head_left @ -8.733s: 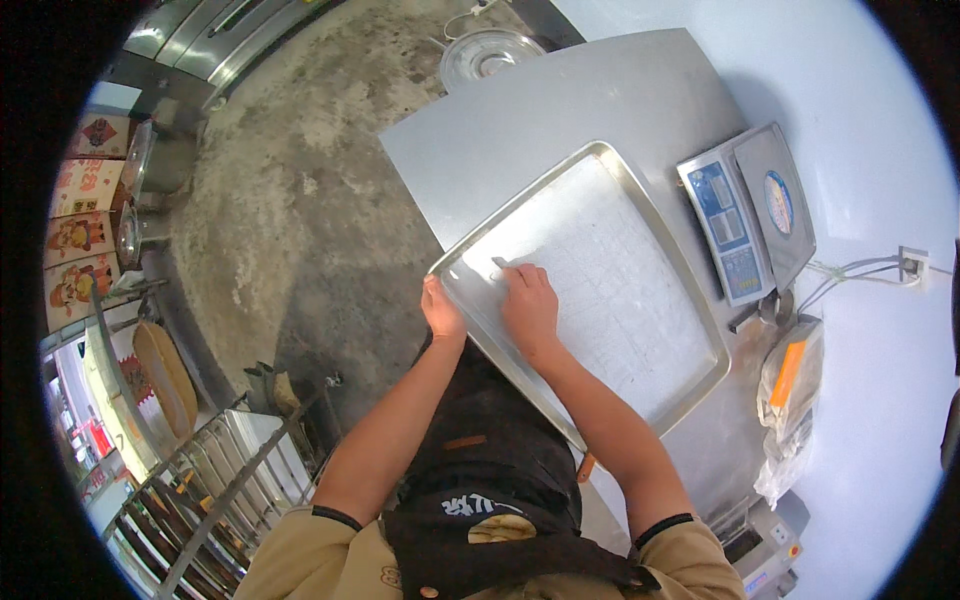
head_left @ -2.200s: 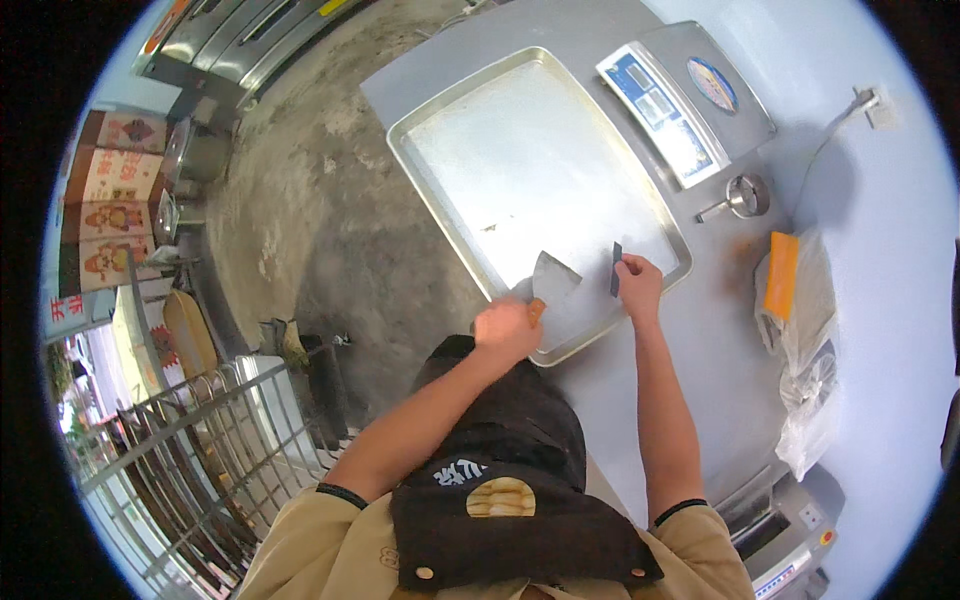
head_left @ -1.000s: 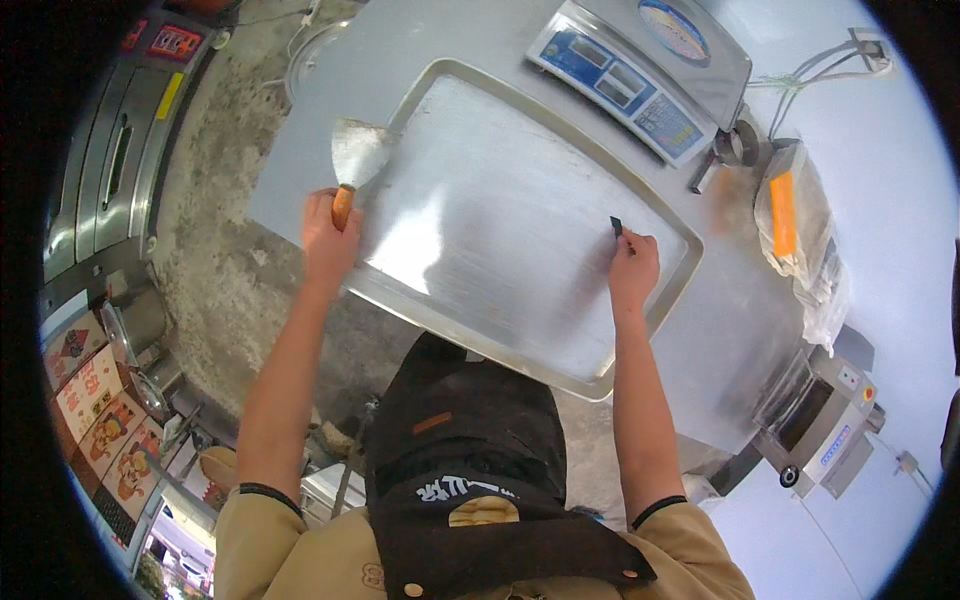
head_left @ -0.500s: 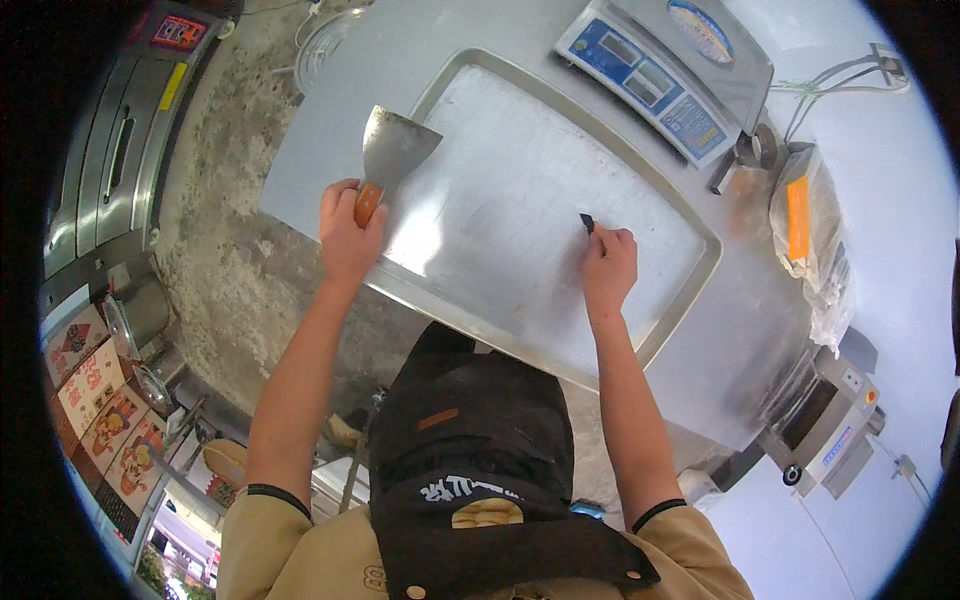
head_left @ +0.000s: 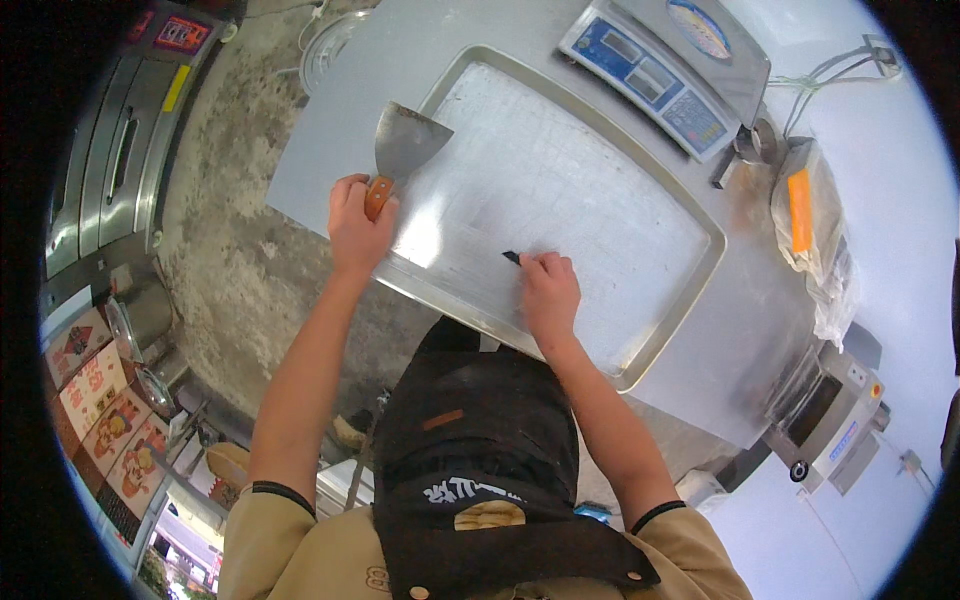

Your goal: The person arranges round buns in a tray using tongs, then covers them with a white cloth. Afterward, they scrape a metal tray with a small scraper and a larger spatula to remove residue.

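A large shallow metal baking tray (head_left: 610,180) lies on the grey tabletop in front of me. My left hand (head_left: 360,232) is closed round the wooden handle of a wide-bladed scraper (head_left: 411,141). Its blade points away from me, above the tray's left edge. Over the near part of the tray, my right hand (head_left: 551,300) pinches a small black piece (head_left: 511,257). Only its dark tip shows beyond my fingers, so its kind cannot be made out. Whether that tip touches the tray's surface is also unclear.
Behind the tray stands a digital scale (head_left: 655,75) with a blue panel. A plastic-wrapped bundle with an orange strip (head_left: 800,210) sits by the right wall, near a grey machine (head_left: 840,415). A steel oven (head_left: 120,150) stands across the floor at left.
My right hand has swept left across the tray with the small black piece, coming closer to the left hand. The left hand with the scraper has shifted slightly right.
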Demonstrator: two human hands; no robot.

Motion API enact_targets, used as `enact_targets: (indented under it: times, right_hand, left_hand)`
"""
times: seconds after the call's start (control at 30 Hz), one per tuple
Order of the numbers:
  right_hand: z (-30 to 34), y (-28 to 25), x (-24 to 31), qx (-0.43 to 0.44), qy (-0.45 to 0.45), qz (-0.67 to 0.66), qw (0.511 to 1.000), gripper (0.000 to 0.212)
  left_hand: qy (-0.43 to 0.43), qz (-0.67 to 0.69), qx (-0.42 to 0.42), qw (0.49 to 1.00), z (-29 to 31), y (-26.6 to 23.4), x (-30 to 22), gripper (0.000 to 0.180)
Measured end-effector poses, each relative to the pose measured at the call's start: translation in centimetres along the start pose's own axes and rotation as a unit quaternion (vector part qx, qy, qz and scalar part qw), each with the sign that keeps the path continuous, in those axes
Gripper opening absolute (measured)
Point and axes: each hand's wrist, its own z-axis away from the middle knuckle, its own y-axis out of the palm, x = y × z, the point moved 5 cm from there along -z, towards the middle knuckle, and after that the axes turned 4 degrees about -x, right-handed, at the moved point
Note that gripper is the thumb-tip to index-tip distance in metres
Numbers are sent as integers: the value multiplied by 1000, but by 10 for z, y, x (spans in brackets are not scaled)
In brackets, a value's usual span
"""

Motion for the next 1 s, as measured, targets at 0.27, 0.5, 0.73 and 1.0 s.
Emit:
enact_targets:
  times: [0.27,0.5,0.73,1.0]
  right_hand:
    - [-9,-17,-76,-32,210,-124,969,13]
    - [-77,-74,-191,-96,245,-20,965,20]
    - [-89,-61,-183,-117,205,-38,971,20]
    - [-86,-61,-181,-132,187,-24,973,20]
  left_hand:
    - [5,-50,-14,999,4,-8,1,31]
    - [-74,-80,-38,993,38,-3,-1,34]
    - [-107,-128,-30,985,45,4,-11,38]
    - [-88,-133,-54,986,50,5,-9,39]
